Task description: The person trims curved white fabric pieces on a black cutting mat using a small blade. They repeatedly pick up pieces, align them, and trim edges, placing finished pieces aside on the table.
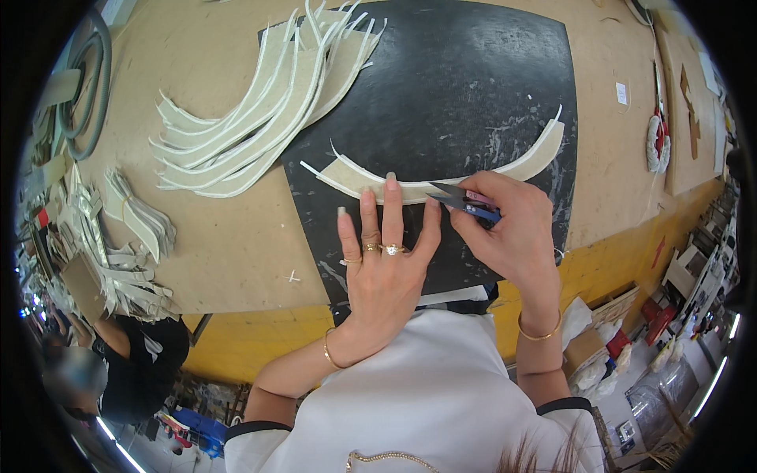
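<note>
A curved beige strip with white edging (516, 167) lies across the black mat (465, 87). My left hand (386, 268) rests flat on the mat with its fingers spread, and the fingertips press on the left half of the strip. In my right hand (509, 229) is a pair of thread snips (471, 205), gripped between thumb and fingers. The blades stand apart and point left, just over the strip beside my left index finger. Thin white ends stick out past both tips of the strip.
Similar curved strips (268, 118) lie piled at the mat's upper left. A bundle of pale pieces (142, 213) and loose strips (118, 268) lie farther left. Red-handled scissors (659, 134) rest at the right. A co-worker in black (146, 355) is at the lower left.
</note>
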A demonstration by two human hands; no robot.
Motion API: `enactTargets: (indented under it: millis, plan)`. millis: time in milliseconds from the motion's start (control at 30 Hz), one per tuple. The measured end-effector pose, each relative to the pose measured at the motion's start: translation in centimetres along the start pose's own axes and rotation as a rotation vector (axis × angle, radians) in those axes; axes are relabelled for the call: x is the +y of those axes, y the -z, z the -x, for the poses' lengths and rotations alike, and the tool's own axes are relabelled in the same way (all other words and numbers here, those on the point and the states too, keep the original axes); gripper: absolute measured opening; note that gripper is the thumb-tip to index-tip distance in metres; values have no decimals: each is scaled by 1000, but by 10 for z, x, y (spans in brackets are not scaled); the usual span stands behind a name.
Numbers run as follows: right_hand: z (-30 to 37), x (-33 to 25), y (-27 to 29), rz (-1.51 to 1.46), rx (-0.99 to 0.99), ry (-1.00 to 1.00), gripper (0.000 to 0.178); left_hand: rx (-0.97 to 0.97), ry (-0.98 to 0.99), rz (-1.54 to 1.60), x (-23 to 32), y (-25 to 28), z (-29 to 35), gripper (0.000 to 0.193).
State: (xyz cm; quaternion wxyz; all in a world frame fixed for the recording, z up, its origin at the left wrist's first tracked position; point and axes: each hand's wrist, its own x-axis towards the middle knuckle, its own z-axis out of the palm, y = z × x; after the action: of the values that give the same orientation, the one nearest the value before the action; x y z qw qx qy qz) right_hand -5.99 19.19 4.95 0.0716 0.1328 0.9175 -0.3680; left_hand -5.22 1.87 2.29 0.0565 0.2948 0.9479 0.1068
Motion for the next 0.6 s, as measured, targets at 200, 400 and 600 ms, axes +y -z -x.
enactTargets:
  millis: [200, 400, 600]
  plan:
    - [-1, -14, -9, 8, -36, -90, 16, -157, 65, 73, -23, 10, 11, 67]
    - [4, -33, -28, -15, -38, -129, 15, -70, 145, 142, -57, 19, 31, 55]
    - [-1, -34, -24, 13, -86, -125, 17, -44, 63, 142, -49, 12, 32, 58]
